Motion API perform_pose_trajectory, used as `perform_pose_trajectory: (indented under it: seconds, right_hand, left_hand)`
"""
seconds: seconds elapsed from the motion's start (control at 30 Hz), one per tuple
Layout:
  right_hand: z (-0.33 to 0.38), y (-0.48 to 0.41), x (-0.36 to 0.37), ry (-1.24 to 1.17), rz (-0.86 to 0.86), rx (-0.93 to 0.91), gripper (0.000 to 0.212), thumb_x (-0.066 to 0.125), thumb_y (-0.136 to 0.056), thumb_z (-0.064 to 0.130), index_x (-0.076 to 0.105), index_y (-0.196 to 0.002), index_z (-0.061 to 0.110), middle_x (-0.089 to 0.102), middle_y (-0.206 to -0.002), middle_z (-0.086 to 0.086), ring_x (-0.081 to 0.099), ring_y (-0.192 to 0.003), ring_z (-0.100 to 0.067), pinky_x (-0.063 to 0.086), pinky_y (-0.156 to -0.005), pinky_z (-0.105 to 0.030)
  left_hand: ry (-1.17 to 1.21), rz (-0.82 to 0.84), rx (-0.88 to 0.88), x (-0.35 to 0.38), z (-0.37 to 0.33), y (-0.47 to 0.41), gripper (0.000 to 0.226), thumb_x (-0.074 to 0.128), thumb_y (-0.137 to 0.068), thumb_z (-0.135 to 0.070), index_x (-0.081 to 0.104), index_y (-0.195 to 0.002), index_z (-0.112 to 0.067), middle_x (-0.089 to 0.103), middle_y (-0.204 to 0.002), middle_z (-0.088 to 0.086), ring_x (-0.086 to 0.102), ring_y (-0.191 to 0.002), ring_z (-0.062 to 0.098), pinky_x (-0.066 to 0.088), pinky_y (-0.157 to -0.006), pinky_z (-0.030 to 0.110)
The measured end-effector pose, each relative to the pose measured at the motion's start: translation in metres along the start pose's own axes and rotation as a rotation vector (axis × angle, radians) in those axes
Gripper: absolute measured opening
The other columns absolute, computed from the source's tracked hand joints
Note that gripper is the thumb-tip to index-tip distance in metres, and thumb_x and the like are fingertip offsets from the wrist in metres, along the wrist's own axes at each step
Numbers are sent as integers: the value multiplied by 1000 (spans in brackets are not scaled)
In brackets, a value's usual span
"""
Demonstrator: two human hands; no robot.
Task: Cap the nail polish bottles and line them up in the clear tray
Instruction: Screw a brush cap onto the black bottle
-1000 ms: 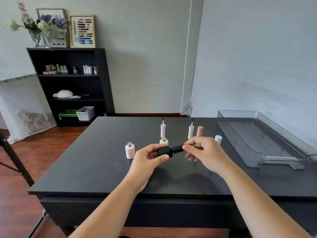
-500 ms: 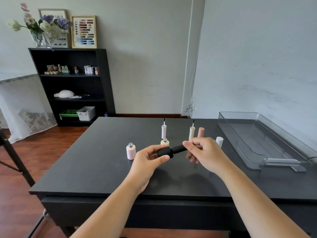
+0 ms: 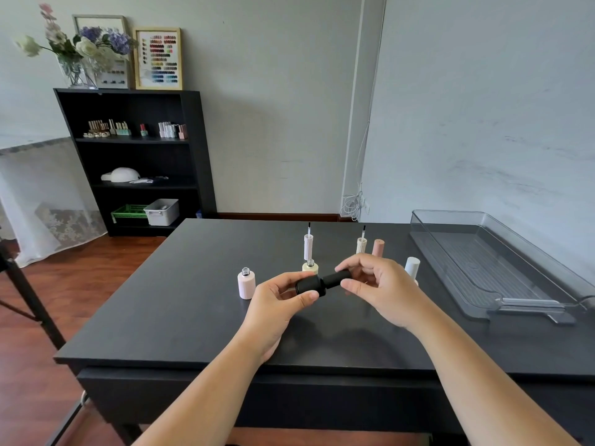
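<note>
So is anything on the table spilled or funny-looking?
Nothing looks spilled. The white cap and cream cap stand upside down, brushes pointing up, while the pink bottle and yellow bottle sit open.

No text, label, brand or number can be read on anything in view.

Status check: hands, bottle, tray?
Left hand grips black bottle; right hand pinches its cap. No bottles in clear tray. Pink bottle, yellow bottle uncapped.
</note>
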State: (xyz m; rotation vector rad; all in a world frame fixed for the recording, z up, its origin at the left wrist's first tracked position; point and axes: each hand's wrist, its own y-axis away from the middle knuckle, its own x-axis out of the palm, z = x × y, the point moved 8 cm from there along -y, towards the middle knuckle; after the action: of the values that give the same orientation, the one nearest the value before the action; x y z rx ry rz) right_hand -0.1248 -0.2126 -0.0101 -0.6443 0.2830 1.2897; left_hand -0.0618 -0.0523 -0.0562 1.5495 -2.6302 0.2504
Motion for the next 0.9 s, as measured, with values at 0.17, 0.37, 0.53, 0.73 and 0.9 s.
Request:
perform_pose_trajectory:
  seconds: [0.17,0.37,0.53,0.73,0.9]
  right_hand:
    - [-3,0,-3,107,-51,116,46,46,-85,59,61,-67,20,71,-61,2,64,-52,-6,47,-64,-24]
    - [-1,0,1,-5,18,15,12,65,-88,21,68,-95,30,69,-72,9,66,-74,-11,52,-76,-23]
    - [-3,0,-2,25,-40,94,28,56,-87,45,66,-69,27,69,-59,5,64,-54,-4,48,-56,-15]
    - [-2,1,1,-25,18,28,15,67,-86,21,69,-95,32,67,-72,11,65,-74,-11,51,-75,-18]
    - [-2,-1,4,7,-24,73,12,61,-90,27,67,-81,28,68,-58,9,63,-55,-2,50,-56,-13]
  left_hand:
    - [-12,7,4,1,0,1,33,73,-78,0,73,-105,-18,76,-100,1,67,-103,15,50,-96,28]
    - [-12,-2,2,0,-1,1,33,72,-78,1,72,-107,-16,76,-101,3,67,-104,19,49,-97,30]
    - [-25,9,0,2,-1,2,33,73,-78,1,72,-106,-18,76,-99,2,67,-101,16,50,-93,25]
    - [-31,-5,-5,0,0,1,33,73,-78,-1,73,-106,-19,76,-100,0,67,-105,18,48,-97,28]
    - [-19,-1,1,2,-1,2,33,72,-78,1,73,-104,-19,77,-95,-2,68,-99,14,51,-94,26]
